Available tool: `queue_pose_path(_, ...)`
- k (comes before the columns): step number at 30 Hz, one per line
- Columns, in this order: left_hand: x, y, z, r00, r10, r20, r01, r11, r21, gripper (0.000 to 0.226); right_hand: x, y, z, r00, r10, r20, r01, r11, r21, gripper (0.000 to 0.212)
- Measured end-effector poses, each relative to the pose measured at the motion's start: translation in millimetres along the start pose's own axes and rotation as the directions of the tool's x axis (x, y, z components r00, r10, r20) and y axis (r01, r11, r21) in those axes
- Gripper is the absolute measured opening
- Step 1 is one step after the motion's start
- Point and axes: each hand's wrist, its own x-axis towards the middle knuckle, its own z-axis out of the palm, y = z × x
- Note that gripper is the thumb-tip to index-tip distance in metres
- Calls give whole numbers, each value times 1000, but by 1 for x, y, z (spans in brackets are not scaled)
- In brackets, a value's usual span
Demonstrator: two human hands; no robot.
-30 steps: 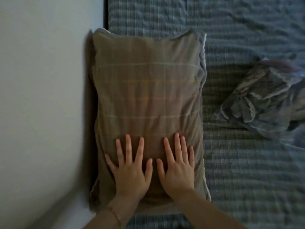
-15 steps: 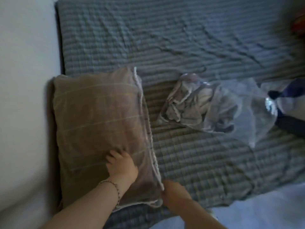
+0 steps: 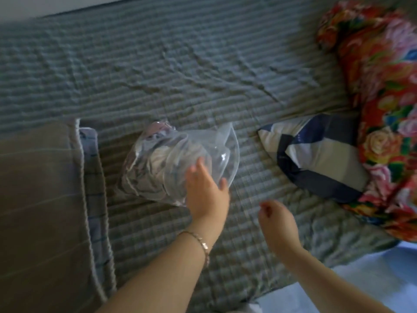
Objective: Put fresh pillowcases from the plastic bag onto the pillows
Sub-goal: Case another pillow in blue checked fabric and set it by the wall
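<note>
Thin chain bracelet point(image 3: 198, 241) on left wrist, perhaps gold-toned; both forearms bare.

Grey checked bed cover point(image 3: 203, 64) (wrinkled) w/ pale wall point(image 3: 22, 5) top-left, dim light.

Plastic bag point(image 3: 153, 168) on bed point(image 3: 180, 75) — between left pillow point(image 3: 38, 199), right pillow point(image 3: 320, 159)
</note>
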Motion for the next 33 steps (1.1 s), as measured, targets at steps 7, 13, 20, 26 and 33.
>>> queue_pose_path(7,15,-26,-27,961,-227,-160,170,936,-307,30,59,-103,47,932,-183,313,77,943,323,62)
queue_pose_path(13,24,-57,-66,900,-423,-101,362,857,-367,47,34,-150,45,931,-239,275,212,969,124,22)
queue_pose_path(20,11,-44,-146,886,-405,226,444,598,-667,25,-54,-198,-56,891,-393,229,106,669,735,24)
queue_pose_path(26,-17,-54,-180,814,-492,310,557,507,-658,37,-97,-192,-123,906,-179,385,-40,866,498,80)
queue_pose_path(33,-39,-58,-215,885,-403,233,441,567,-696,29,-150,-165,-167,880,-228,416,375,872,-315,23)
